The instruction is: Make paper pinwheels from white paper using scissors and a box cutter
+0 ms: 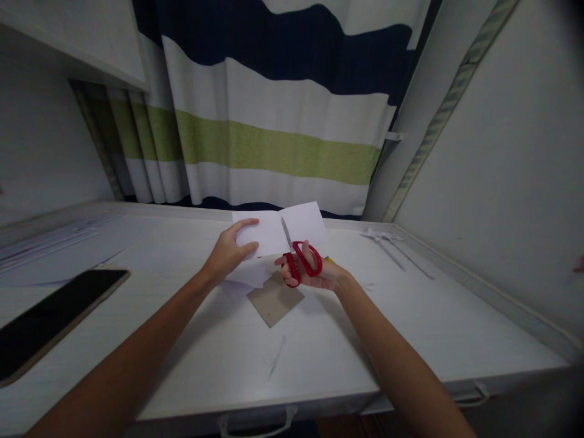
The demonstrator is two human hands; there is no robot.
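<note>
My left hand grips the left edge of a white sheet of paper, held up above the white table. My right hand has its fingers through the red handles of a pair of scissors. The scissor blades run up into the middle of the sheet, between its left and right halves. A brown piece of cardboard and more white paper lie on the table right under my hands.
A dark phone or tablet lies at the table's left front. Thin paper strips lie at the back right, more sheets at the far left. A striped curtain hangs behind; a wall closes the right side.
</note>
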